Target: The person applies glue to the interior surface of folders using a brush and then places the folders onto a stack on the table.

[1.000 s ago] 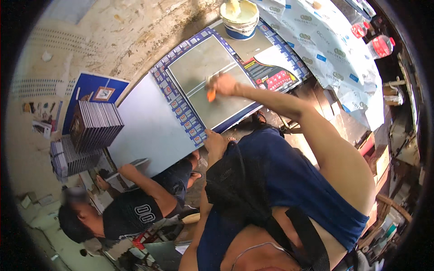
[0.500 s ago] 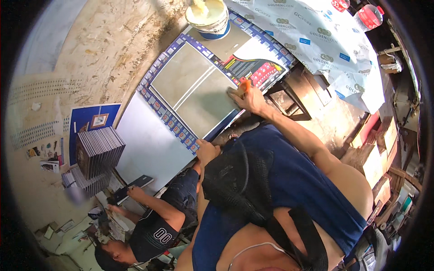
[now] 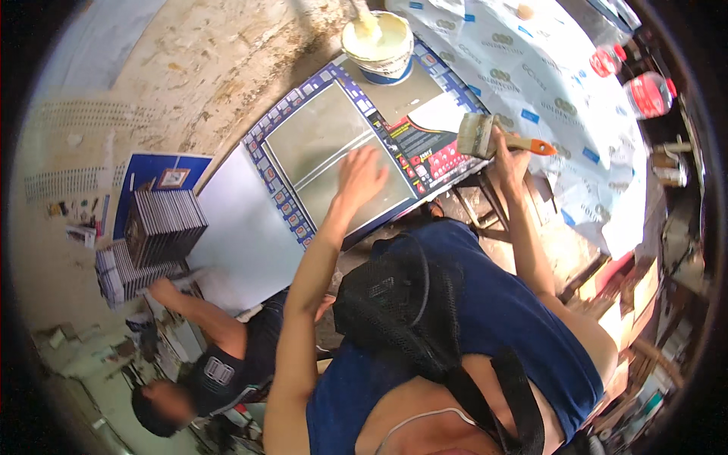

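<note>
My right hand [image 3: 513,161] grips a wide paintbrush [image 3: 476,136] with pale bristles and an orange-tipped handle, held up beside the right edge of the printed board. My left hand [image 3: 362,180] hovers over or touches a grey-brown cover sheet [image 3: 318,133], fingers apart and slightly blurred; which of the two I cannot tell. Two narrow pale strips cross the sheet, and a white border frames it. Beneath lies a blue-patterned printed board [image 3: 282,199]. On its far side stands a bucket [image 3: 385,70] of cream-coloured paste, a stick or brush handle standing in it.
Stacks of dark books [image 3: 163,235] stand left, past a white board [image 3: 246,220]. A co-worker [image 3: 220,349] reaches to them from the lower left. Printed white paper [image 3: 523,76] covers the right-hand surface, with red-labelled bottles [image 3: 649,95] at its far end. A wooden stool [image 3: 485,201] stands below.
My left hand has moved from the sheet's near corner onto its middle area. My right hand has moved right, lifting the brush clear of the sheet. The co-worker's hand has shifted to the book stack.
</note>
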Tool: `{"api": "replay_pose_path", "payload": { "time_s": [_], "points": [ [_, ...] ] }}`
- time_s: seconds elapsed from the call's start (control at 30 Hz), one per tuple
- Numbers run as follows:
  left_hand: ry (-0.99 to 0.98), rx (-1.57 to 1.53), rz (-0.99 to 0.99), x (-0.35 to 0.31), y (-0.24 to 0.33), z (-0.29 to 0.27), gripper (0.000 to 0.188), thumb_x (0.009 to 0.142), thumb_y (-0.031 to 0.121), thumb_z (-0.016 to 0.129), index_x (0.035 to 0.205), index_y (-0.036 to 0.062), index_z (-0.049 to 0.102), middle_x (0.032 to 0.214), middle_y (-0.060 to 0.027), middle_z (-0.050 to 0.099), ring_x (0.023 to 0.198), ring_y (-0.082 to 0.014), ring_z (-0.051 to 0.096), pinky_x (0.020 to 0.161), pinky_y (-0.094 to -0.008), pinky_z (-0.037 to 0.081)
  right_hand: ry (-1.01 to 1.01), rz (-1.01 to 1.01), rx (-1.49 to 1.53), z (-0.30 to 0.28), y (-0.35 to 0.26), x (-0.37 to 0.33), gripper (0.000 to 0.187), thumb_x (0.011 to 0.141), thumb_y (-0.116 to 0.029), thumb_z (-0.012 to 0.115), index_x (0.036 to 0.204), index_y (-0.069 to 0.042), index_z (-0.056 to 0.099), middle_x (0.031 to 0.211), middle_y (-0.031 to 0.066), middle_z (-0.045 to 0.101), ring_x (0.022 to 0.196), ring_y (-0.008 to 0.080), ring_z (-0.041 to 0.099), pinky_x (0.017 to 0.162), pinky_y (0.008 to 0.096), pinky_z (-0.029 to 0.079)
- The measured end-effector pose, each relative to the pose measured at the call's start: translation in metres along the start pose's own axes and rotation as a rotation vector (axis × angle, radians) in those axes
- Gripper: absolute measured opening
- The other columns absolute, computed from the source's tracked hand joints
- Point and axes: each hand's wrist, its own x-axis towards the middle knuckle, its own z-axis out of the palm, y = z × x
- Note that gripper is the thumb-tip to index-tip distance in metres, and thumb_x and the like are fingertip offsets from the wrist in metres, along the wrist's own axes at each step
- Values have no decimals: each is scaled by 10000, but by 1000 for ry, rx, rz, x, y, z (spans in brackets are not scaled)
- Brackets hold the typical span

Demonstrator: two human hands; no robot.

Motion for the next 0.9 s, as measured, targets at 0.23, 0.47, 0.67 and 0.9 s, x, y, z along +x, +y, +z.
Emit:
{"api": "replay_pose_path", "payload": {
  "time_s": [0.23,0.47,0.67,0.9],
  "points": [
    [-451,314,286,66,23,49,581,909,574,498,1018,55,737,1233,-104,606,1263,-323,441,1053,-603,280,4,105,193,-8,22,-94,300,873,-235,741,894,56,671,810,40,629,751,108,543,676,275,451],
    [-531,276,468,87,49,25,628,919,606,461,988,45,733,1112,-91,645,1183,-295,485,1035,-624,271,189,166,294,-79,79,-104,274,907,-174,697,1043,60,649,984,72,660,841,122,597,747,271,486],
    [309,-146,212,57,-24,2,390,865,368,657,1133,88,613,1134,-120,602,1093,-326,533,898,-546,386,240,176,638,-122,42,-79,335,936,-225,672,1166,6,598,1086,77,638,1005,143,595,900,314,475],
    [-260,162,-288,-82,-18,-6,651,724,459,747,1174,42,529,1193,-152,496,1174,-343,451,963,-608,338,-208,-180,253,9,7,-25,187,906,-152,682,1012,1,676,905,43,702,844,106,616,751,265,490]
  ]
}}
